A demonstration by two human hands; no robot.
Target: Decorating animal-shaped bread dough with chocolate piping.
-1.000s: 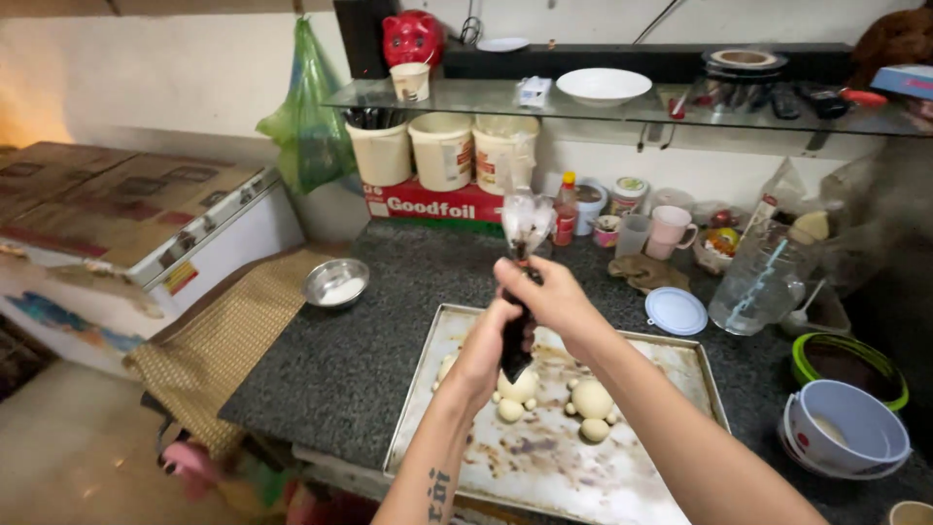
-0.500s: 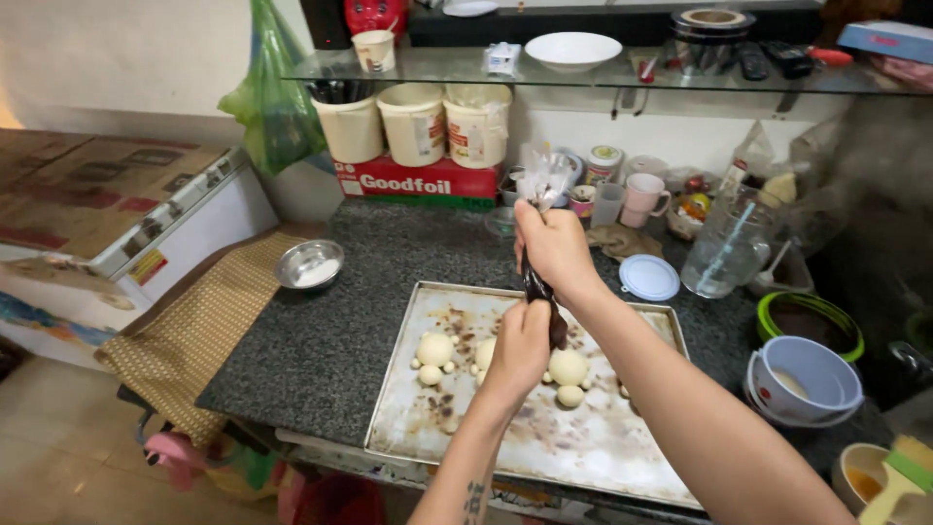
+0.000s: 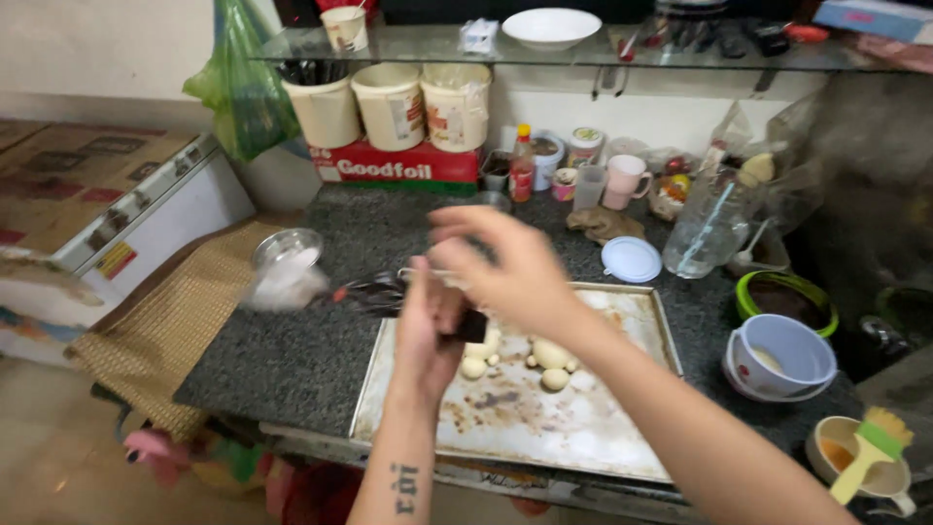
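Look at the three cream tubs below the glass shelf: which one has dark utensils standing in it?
The leftmost tub, next to the green plastic bag. Dark handles poke out of its top; the middle tub and right tub show none.

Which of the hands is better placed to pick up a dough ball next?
Probably the right hand: it looks free above the dough balls, while the left hand grips a dark tool.

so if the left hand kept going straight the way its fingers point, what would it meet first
The left hand points up and away from the person, and the right hand sits right over its fingertips, so it would likely meet that first. Motion blur and unclear depth make this a guess.
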